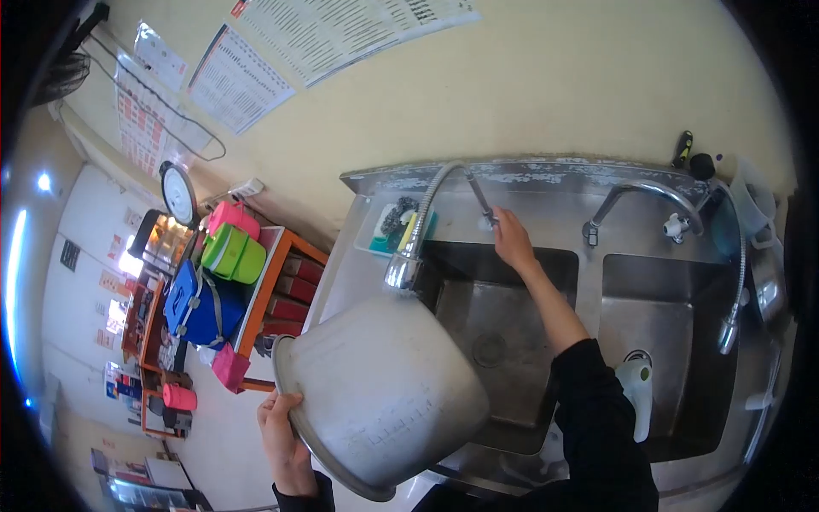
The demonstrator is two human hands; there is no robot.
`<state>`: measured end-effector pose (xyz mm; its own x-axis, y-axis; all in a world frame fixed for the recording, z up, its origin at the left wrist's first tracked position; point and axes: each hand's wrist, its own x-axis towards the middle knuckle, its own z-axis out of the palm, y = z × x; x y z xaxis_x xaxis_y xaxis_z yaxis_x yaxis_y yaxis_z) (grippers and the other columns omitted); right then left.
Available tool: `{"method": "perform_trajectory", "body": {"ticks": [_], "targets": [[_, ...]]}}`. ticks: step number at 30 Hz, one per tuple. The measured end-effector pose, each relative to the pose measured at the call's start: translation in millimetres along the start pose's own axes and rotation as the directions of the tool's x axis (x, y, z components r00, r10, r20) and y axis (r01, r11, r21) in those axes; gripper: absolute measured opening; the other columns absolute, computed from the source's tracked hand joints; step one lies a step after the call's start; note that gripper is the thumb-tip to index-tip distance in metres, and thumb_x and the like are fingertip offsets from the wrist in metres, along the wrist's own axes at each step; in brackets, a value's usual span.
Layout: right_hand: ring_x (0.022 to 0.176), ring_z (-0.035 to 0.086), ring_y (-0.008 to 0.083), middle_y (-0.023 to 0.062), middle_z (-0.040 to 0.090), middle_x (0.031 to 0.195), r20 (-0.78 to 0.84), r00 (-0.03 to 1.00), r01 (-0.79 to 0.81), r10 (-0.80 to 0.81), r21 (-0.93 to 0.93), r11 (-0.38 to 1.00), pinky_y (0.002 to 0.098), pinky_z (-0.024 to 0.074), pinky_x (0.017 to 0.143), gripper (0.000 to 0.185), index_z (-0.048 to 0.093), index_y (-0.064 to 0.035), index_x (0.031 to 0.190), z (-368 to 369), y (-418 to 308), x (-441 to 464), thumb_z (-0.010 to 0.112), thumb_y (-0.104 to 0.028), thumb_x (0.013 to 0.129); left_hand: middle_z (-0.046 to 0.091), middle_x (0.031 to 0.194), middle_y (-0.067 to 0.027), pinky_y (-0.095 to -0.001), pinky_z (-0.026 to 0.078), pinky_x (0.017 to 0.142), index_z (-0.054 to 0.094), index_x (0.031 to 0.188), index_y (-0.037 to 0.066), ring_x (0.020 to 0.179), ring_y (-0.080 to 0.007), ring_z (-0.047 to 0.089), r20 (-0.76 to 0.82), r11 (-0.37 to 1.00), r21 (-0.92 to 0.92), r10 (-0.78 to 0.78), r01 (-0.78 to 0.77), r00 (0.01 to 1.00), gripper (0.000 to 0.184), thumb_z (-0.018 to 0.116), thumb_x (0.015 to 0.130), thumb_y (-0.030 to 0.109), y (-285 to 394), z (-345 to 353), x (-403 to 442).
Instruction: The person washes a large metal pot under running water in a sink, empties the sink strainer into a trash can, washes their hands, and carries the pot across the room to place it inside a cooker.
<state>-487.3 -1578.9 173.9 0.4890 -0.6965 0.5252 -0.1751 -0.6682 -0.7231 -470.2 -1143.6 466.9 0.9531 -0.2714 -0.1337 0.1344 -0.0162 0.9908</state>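
A large grey metal pot is tilted on its side at the left edge of the sink, its outer wall and base facing me and its inside hidden. My left hand is closed on the pot's rim at the lower left. Just above the pot hangs the spout head of a flexible-neck faucet. With my right hand, I grip the small tap handle at the faucet's base, behind the left sink basin.
A teal-and-white tray with scrubbers sits left of the faucet. A second faucet and a hose sprayer stand over the right basin. A pale green-white object rests on the divider. Coloured coolers fill the shelf at left.
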Motion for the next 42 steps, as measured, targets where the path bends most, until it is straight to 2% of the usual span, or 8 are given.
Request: {"method": "perform_trajectory", "body": {"ticks": [7,9,11,14,19,29,37,42], "targets": [[0.132,0.035,0.0291,0.0194,0.038,0.140,0.173,0.983,-0.089,0.067,0.122,0.988,0.0383,0.0278,0.108,0.053,0.033,-0.0027,0.139,23.6,-42.1,-0.7,0.047,-0.029,0.095,0.054,0.068,0.0026,-0.0229,0.039,0.051,0.060,0.076,0.007,0.061,-0.0065,0.050,-0.110,0.990,0.136,-0.010,0.025,0.994,0.008,0.054,0.082,0.005,-26.5,-4.3,4.6],[0.135,0.030,0.0232,0.0077,0.033,0.146,0.514,0.857,-0.488,0.026,0.796,0.358,0.0419,0.0236,0.110,0.055,0.029,-0.0079,0.143,12.9,-102.9,-4.4,0.041,-0.037,0.098,0.050,0.065,0.0045,-0.0245,0.032,0.046,0.059,0.072,0.008,0.056,-0.0057,0.043,-0.140,0.982,0.181,-0.021,0.046,0.990,0.010,0.056,0.082,0.007,-36.8,-0.6,10.9],[0.132,0.033,0.0233,0.0079,0.036,0.143,0.730,0.678,-0.731,-0.089,0.682,0.024,0.0379,0.0266,0.108,0.055,0.031,-0.0108,0.143,8.8,-125.7,7.2,0.045,-0.038,0.097,0.055,0.068,0.0031,-0.0230,0.037,0.047,0.063,0.083,0.005,0.058,-0.0064,0.049,-0.104,0.975,0.220,-0.001,0.024,0.995,0.008,0.058,0.083,0.011,-39.6,3.2,17.3],[0.131,0.034,0.0216,0.0081,0.039,0.140,0.733,0.663,-0.694,-0.150,0.678,0.244,0.0350,0.0244,0.108,0.055,0.033,-0.0108,0.142,-16.0,-153.1,17.3,0.049,-0.036,0.095,0.065,0.082,-0.0039,-0.0216,0.047,0.060,0.064,0.099,-0.004,0.070,-0.0075,0.059,-0.011,0.971,-0.226,0.082,-0.083,0.997,0.019,0.050,0.087,0.002,-39.6,23.5,12.7],[0.129,0.036,0.0198,0.0080,0.040,0.139,0.750,0.654,-0.642,-0.101,0.620,0.451,0.0347,0.0252,0.107,0.058,0.032,-0.0088,0.142,-58.4,-140.4,7.3,0.053,-0.034,0.094,0.066,0.089,-0.0063,-0.0216,0.048,0.065,0.061,0.106,-0.007,0.075,-0.0081,0.061,-0.036,0.912,-0.366,0.183,-0.183,0.982,0.025,0.046,0.088,0.000,-48.2,40.7,6.6],[0.122,0.043,0.0183,0.0097,0.043,0.138,0.727,0.681,-0.595,-0.089,0.620,0.511,0.0334,0.0299,0.104,0.066,0.032,-0.0054,0.141,-95.0,-100.7,-17.6,0.063,-0.029,0.088,0.062,0.078,0.0004,-0.0202,0.041,0.055,0.063,0.097,-0.003,0.065,-0.0036,0.052,-0.311,0.915,-0.109,0.340,-0.389,0.887,0.018,0.051,0.086,0.003,-63.6,59.2,16.5],[0.094,0.056,0.0124,0.0018,0.057,0.107,0.635,0.772,-0.580,0.033,0.683,0.445,0.0249,0.0474,0.076,0.037,0.049,-0.0066,0.119,-43.1,-196.8,10.6,0.064,-0.018,0.087,0.051,0.063,0.0049,-0.0220,0.033,0.047,0.059,0.073,0.008,0.053,-0.0039,0.045,-0.325,0.991,0.011,0.132,-0.135,0.937,0.008,0.058,0.081,0.007,-38.2,27.0,-1.3],[0.082,0.055,0.0160,0.0059,0.057,0.093,0.348,0.930,-0.220,-0.119,0.784,0.581,0.0325,0.0474,0.073,0.036,0.050,-0.0026,0.106,19.0,-193.2,15.9,0.070,-0.019,0.082,0.051,0.063,0.0035,-0.0223,0.033,0.054,0.060,0.066,0.006,0.057,-0.0058,0.046,-0.284,0.974,0.119,0.220,-0.194,0.933,0.012,0.061,0.076,0.014,-36.1,-15.0,-3.1]]}}
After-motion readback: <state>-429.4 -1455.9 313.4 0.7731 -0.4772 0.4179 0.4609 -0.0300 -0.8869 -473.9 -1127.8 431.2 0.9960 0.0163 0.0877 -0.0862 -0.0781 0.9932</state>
